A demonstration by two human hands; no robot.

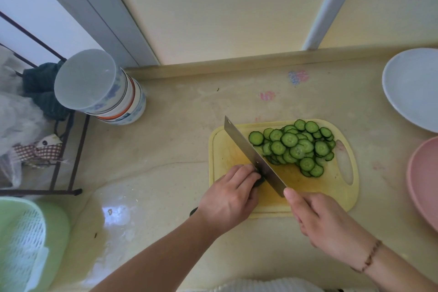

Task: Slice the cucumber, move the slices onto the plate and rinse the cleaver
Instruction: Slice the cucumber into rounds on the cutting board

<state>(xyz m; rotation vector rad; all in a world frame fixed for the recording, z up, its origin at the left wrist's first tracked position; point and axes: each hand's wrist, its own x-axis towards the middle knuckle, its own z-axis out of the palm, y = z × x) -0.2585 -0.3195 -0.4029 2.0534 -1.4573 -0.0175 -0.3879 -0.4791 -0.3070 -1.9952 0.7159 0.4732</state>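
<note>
The cleaver [253, 155] — gripped by the right hand [331, 223] — runs diagonally across the cutting board [308, 187]; just left of the blade, the left hand [231, 199] curls over what looks like the cucumber stub [258, 181].

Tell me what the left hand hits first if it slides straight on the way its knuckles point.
The left hand, curled on the cucumber stub, points up-right at the cleaver. It would meet the blade's flat side almost at once; the pile of slices lies behind it.

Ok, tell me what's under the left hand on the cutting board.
Under the left hand, a dark green cucumber end peeks out against the cleaver blade, on the yellow cutting board. The fingers cover the rest, so its remaining length is hidden.
</note>
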